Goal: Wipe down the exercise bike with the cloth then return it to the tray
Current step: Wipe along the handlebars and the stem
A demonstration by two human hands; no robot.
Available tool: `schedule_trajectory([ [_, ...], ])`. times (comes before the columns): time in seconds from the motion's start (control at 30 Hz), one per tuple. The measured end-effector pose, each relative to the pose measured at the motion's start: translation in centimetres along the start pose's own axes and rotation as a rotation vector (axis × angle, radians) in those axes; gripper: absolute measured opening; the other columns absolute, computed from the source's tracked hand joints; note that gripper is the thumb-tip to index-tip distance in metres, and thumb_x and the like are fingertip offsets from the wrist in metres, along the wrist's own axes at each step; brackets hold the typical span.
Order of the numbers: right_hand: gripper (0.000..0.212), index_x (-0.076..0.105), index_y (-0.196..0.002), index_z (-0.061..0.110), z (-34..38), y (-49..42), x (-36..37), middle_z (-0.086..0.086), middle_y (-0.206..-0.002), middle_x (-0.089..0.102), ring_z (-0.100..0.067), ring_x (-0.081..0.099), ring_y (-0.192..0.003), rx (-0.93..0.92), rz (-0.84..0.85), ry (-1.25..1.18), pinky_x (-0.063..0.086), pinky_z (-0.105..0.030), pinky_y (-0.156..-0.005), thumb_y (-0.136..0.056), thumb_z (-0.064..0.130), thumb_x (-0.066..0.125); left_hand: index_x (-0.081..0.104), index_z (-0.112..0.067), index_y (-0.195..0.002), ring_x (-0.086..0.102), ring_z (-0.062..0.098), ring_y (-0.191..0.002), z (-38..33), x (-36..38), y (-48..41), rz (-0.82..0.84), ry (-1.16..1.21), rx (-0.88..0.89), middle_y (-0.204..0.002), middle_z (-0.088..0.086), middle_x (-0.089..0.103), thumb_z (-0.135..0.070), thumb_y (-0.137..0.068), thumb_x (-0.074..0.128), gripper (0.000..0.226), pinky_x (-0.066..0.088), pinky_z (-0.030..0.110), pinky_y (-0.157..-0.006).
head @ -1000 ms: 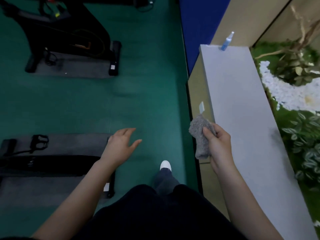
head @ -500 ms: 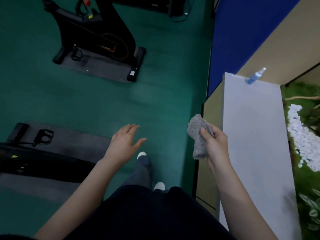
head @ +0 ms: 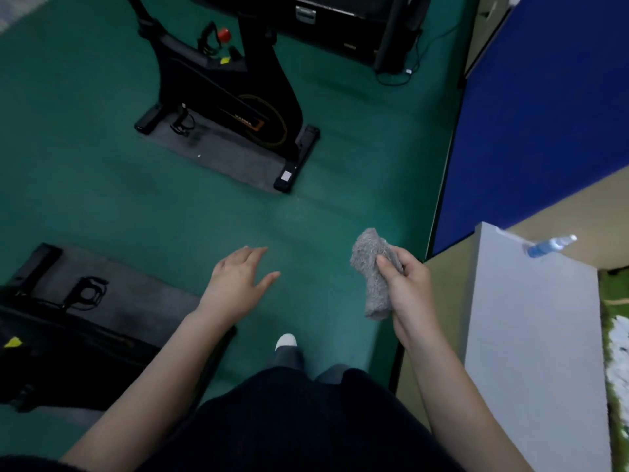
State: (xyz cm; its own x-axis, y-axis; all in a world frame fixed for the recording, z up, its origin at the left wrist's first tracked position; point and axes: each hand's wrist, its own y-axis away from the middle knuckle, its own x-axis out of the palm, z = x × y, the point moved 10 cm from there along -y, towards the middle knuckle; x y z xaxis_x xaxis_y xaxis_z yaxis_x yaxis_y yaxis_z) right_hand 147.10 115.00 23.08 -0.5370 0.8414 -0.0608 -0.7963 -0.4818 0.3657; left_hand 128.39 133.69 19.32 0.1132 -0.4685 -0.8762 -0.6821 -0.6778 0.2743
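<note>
My right hand [head: 406, 287] grips a bunched grey cloth [head: 372, 267] in front of me, above the green floor. My left hand [head: 238, 279] hovers palm down with its fingers spread and holds nothing. A black exercise bike [head: 238, 97] with a red knob stands on a grey mat ahead at upper centre, well beyond both hands. The base and pedal of a second black bike [head: 68, 321] lie at my lower left. No tray is in view.
A white ledge [head: 531, 335] runs along my right, with a blue spray bottle [head: 548, 247] at its far end. A blue wall panel [head: 531, 114] rises behind it. Black equipment [head: 340, 22] stands at the top. Green floor [head: 102, 199] stretches between the bikes. Artificial greenery [head: 612, 301] borders the far right.
The view has swung left and upward, so the far bike now shows more fully and the ledge has slid right. My right hand keeps its grip on the cloth; the left stays open.
</note>
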Motion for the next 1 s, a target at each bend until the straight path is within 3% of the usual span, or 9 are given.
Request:
schedule_trajectory([
  [0.17,0.020,0.066,-0.092,0.022,2.3,-4.4,4.3,0.007,-0.083,0.069,0.000,0.065,-0.070,-0.015,0.092,0.020,0.049,-0.014,-0.060,-0.093,0.005,0.056,0.043,-0.014,-0.140,0.037,0.023,-0.136,2.0,-2.4,-3.0,-0.036,0.035,-0.091,-0.142,0.009,0.046,-0.044,-0.094,0.051,0.056,0.026,0.037,-0.110],
  [0.43,0.017,0.066,-0.093,0.012,4.8,-13.1,10.5,0.006,-0.077,0.068,0.003,0.063,-0.064,0.007,0.274,0.056,0.047,-0.011,-0.057,-0.093,0.000,0.054,0.041,-0.016,-0.141,0.037,0.020,-0.135,5.3,-3.0,-6.9,-0.043,0.089,-0.320,-0.144,0.003,0.044,-0.046,-0.095,0.048,0.056,0.029,0.037,-0.109],
  [0.53,0.015,0.066,-0.095,0.007,6.2,-16.8,13.3,0.003,-0.077,0.066,0.001,0.061,-0.062,0.002,0.382,0.090,0.047,-0.012,-0.058,-0.093,-0.001,0.053,0.041,-0.016,-0.141,0.037,0.021,-0.134,5.3,-3.9,-9.5,-0.092,0.083,-0.388,-0.144,0.002,0.045,-0.047,-0.095,0.047,0.056,0.029,0.037,-0.108],
  [0.73,0.020,0.067,-0.090,0.016,10.3,-24.7,16.5,0.007,-0.076,0.068,0.000,0.062,-0.065,-0.017,0.552,0.188,0.049,-0.013,-0.059,-0.093,0.001,0.054,0.036,-0.019,-0.143,0.032,0.018,-0.137,3.0,-5.3,-15.1,-0.141,0.064,-0.489,-0.147,0.000,0.040,-0.051,-0.095,0.043,0.058,0.024,0.035,-0.111],
  [0.9,0.016,0.065,-0.103,0.006,12.0,-29.9,18.7,0.003,-0.080,0.066,-0.007,0.060,-0.070,0.012,0.646,0.247,0.048,-0.021,-0.063,-0.094,0.002,0.053,0.037,-0.019,-0.144,0.032,0.019,-0.138,2.1,-6.4,-17.4,-0.219,0.130,-0.609,-0.148,0.000,0.039,-0.051,-0.094,0.044,0.059,0.023,0.036,-0.112],
  [1.0,0.018,0.067,-0.097,0.014,12.5,-31.3,20.9,0.003,-0.083,0.068,-0.007,0.063,-0.074,0.024,0.707,0.269,0.050,-0.023,-0.067,-0.094,0.002,0.053,0.036,-0.019,-0.144,0.031,0.019,-0.139,2.5,-6.5,-17.7,-0.229,0.157,-0.679,-0.150,0.001,0.036,-0.051,-0.094,0.045,0.060,0.024,0.037,-0.113],
])
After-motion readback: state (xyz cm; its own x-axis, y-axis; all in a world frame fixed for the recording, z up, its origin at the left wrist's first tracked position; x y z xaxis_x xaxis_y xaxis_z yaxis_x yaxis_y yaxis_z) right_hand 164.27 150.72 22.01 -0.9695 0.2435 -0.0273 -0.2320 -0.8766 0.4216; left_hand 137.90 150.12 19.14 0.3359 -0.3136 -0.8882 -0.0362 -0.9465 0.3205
